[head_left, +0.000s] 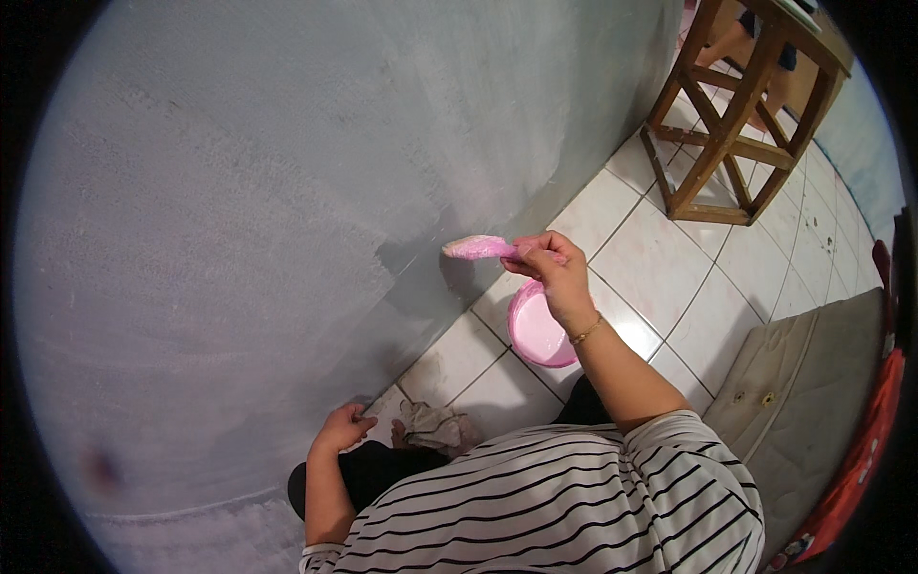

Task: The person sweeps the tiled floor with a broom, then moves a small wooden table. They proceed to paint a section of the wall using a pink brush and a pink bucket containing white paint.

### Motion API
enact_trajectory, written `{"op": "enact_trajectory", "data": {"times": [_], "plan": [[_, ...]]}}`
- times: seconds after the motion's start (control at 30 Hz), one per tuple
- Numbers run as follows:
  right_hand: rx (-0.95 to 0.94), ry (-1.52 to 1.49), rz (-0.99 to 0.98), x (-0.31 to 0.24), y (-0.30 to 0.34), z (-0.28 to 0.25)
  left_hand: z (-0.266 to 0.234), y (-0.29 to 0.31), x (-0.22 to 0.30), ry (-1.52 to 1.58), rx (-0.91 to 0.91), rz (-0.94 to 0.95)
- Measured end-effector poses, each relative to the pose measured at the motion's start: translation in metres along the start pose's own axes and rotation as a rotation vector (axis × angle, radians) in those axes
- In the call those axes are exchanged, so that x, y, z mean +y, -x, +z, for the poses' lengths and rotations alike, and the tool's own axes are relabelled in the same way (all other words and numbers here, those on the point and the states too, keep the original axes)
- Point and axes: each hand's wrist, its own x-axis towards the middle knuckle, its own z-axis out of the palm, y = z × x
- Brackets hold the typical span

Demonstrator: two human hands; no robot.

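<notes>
My right hand (555, 268) is closed round the handle of a pink paintbrush (475, 248). Its bristles point left toward the grey-blue wall (287, 191) and are coated in pale pink paint; I cannot tell whether they touch the wall. Under that hand, on the floor, stands a round pink tub (541, 330) with pink paint inside, its right side partly hidden by my wrist. Low by the wall, my left hand (345, 428) hangs near my knee, holding nothing, with thumb and fingers apart. A crumpled, dirty cloth (442, 428) lies on the floor beside it.
A tall wooden stool (712, 143) stands on the white tiled floor (660, 253) at the far right. Behind it a person's bare leg (729, 43) partly shows. A grey padded mattress or cushion (813, 383) lies to my right, with something red along its edge.
</notes>
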Motion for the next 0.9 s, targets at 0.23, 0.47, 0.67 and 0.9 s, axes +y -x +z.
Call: {"op": "enact_trajectory", "data": {"times": [0.23, 0.47, 0.67, 0.9], "plan": [[-0.078, -0.464, 0.393, -0.003, 0.019, -0.021, -0.001, 0.006, 0.011, -0.020, 0.019, -0.029], [-0.272, -0.472, 0.500, 0.001, 0.041, -0.036, 0.000, 0.005, 0.007, -0.006, 0.034, -0.003], [-0.264, -0.598, 0.578, -0.008, 0.053, -0.037, 0.000, 0.003, 0.006, -0.047, 0.034, -0.008], [-0.274, -0.426, 0.385, -0.030, 0.057, -0.059, 0.001, 0.002, 0.003, -0.053, 0.051, 0.032]]}}
